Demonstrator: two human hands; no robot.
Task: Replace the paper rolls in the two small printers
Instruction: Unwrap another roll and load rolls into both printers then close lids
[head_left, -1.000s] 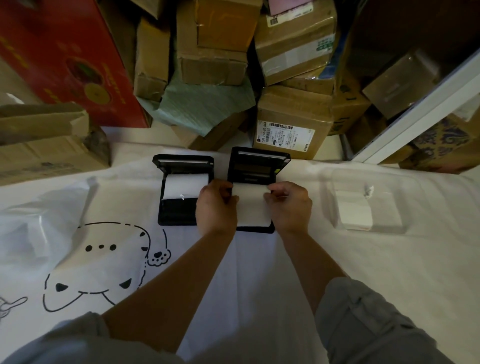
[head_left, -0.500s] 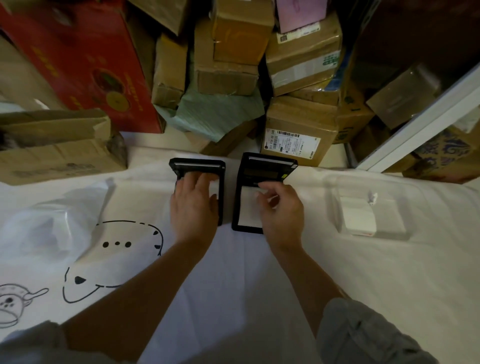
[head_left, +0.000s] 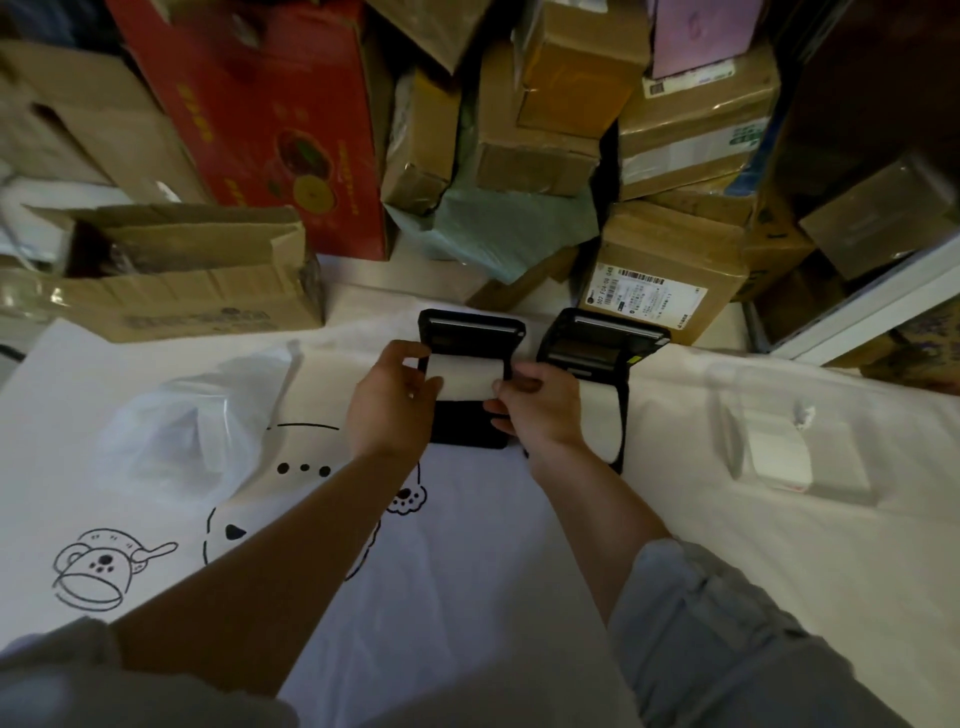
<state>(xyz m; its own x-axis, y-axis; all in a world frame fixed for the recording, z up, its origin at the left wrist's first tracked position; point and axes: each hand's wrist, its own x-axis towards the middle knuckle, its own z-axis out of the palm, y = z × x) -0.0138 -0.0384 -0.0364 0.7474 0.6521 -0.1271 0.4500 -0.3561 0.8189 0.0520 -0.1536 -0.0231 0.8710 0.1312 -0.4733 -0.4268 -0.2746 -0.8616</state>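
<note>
Left black printer (head_left: 470, 379), lid open, on white printed cloth (head_left: 467, 571): left hand (head_left: 387, 402) and right hand (head_left: 540, 410) fingers pinch white paper strip (head_left: 465, 379) by both edges, likely keeping it straight. Right black printer (head_left: 597, 374) just beside, paper laid out.

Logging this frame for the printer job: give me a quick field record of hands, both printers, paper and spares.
left hand: pinching left edge of the paper strip
right hand: pinching right edge of the same strip
left printer: lid open, paper drawn out over its body
right printer: lid open, paper lying down its front, not held
spare roll: in clear tray, right of the printers
plastic bag: left of the printers
surface: white printed cloth
</note>
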